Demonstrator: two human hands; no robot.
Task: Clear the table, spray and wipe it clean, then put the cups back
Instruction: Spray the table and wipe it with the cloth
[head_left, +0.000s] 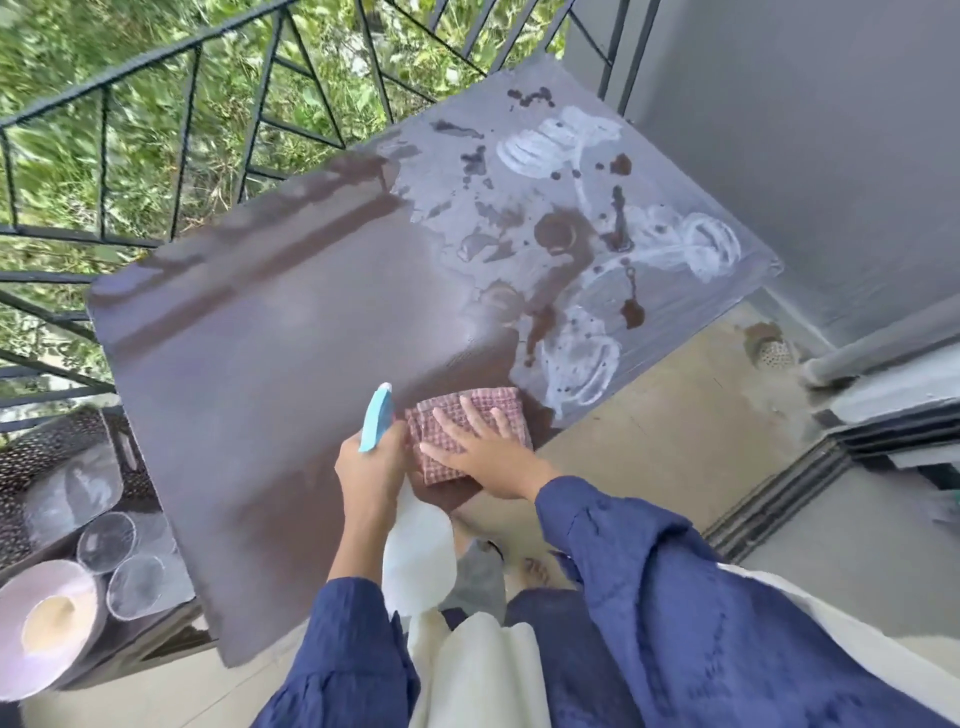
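Note:
A brown table (270, 364) fills the middle of the head view; its right part is smeared with white foam and dark wet patches (571, 244). My right hand (483, 447) lies flat with spread fingers on a folded red checked cloth (470, 410) at the table's near edge. My left hand (371, 467) grips a white spray bottle (418, 551) with a light blue nozzle (376, 418), held just left of the cloth. Two clear cups (122, 561) stand on a dark wicker seat at the lower left.
A white bowl with pale contents (49, 626) sits beside the cups. A clear tray (72, 493) lies behind them. A black metal railing (156, 130) with greenery beyond runs along the table's far side. A grey wall (805, 130) and a floor drain (774, 353) are at right.

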